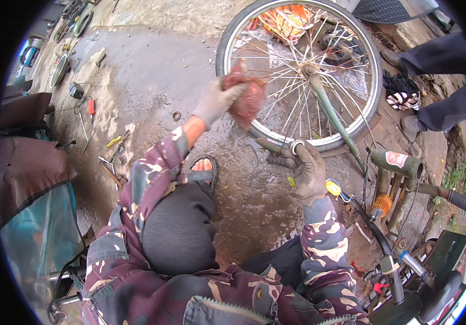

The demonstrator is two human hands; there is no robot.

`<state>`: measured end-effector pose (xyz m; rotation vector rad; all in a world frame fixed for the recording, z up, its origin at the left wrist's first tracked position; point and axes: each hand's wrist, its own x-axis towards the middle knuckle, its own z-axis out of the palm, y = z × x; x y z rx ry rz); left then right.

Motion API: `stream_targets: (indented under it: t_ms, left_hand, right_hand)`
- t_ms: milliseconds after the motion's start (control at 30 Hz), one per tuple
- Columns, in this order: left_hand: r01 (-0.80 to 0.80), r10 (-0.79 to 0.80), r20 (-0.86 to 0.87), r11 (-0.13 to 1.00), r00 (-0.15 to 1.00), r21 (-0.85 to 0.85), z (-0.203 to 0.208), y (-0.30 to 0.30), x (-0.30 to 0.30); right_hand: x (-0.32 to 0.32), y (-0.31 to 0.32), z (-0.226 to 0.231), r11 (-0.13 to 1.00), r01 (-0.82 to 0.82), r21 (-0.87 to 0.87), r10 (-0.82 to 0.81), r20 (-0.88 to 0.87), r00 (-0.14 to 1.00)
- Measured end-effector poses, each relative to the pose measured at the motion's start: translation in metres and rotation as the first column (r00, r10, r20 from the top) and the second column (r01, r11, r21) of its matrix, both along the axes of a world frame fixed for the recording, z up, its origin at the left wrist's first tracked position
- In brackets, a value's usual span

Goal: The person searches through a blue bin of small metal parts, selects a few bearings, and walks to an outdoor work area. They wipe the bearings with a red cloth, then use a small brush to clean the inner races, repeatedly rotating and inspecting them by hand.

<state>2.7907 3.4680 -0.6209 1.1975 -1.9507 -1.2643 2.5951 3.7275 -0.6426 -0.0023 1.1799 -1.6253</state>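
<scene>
My left hand point(219, 100), in a grey work glove, grips a crumpled dark red rag point(249, 100) beside the left edge of a bicycle wheel point(222, 57). The rag is blurred by motion and overlaps the rim. My right hand point(307, 170), also gloved, pinches a shiny metal ring point(296, 146) between thumb and finger just below the wheel's lower edge. The wheel lies tilted over the ground, with a green fork leg point(330, 108) running from its hub toward the lower right. Rusty spokes fan out from the hub.
Pliers with yellow handles point(115, 142) and a red-handled screwdriver point(91, 107) lie on the wet ground at left. To the right is a bicycle frame with a green head tube point(398, 163) and handlebar. Another person's dark-trousered legs point(449, 81) stand at upper right.
</scene>
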Motion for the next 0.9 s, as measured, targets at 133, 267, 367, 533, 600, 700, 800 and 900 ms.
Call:
stream_targets:
  t_ms: [133, 267, 367, 533, 600, 700, 800, 900]
  left_hand:
    - [-0.208, 0.207, 0.025, 0.977, 0.978, 0.048, -0.012, -0.024, 0.072]
    - [-0.479, 0.472, 0.382, 0.874, 0.795, -0.083, -0.040, -0.039, 0.168]
    - [-0.686, 0.639, 0.325, 0.726, 0.697, 0.044, -0.064, -0.035, 0.244]
    - [-0.782, 0.720, 0.466, 0.617, 0.514, -0.090, -0.103, -0.031, 0.356]
    - [-0.782, 0.699, 0.550, 0.611, 0.457, -0.127, -0.108, -0.030, 0.400]
    - [-0.779, 0.678, 0.646, 0.594, 0.350, -0.200, -0.109, -0.030, 0.458]
    - [-0.767, 0.700, 0.638, 0.588, 0.320, -0.259, -0.102, -0.030, 0.503]
    - [-0.751, 0.674, 0.656, 0.614, 0.340, -0.241, -0.087, -0.036, 0.524]
  right_hand:
    - [0.004, -0.007, 0.008, 0.999, -0.026, 0.033, 0.028, -0.052, 0.998]
    - [0.012, -0.006, 0.020, 0.966, -0.177, -0.187, 0.164, -0.083, 0.983]
    - [0.012, -0.001, 0.018, 0.992, -0.124, 0.036, 0.129, -0.165, 0.978]
    - [0.012, -0.004, 0.002, 0.973, -0.222, -0.061, 0.217, -0.085, 0.973]
    - [0.014, -0.009, 0.001, 0.977, -0.215, -0.006, 0.214, -0.090, 0.973]
    - [0.021, -0.016, 0.006, 0.959, -0.272, -0.078, 0.266, -0.071, 0.961]
    - [0.030, -0.025, 0.011, 0.938, -0.337, -0.077, 0.331, -0.085, 0.940]
    - [0.039, -0.031, 0.014, 0.932, -0.337, -0.135, 0.324, -0.108, 0.940]
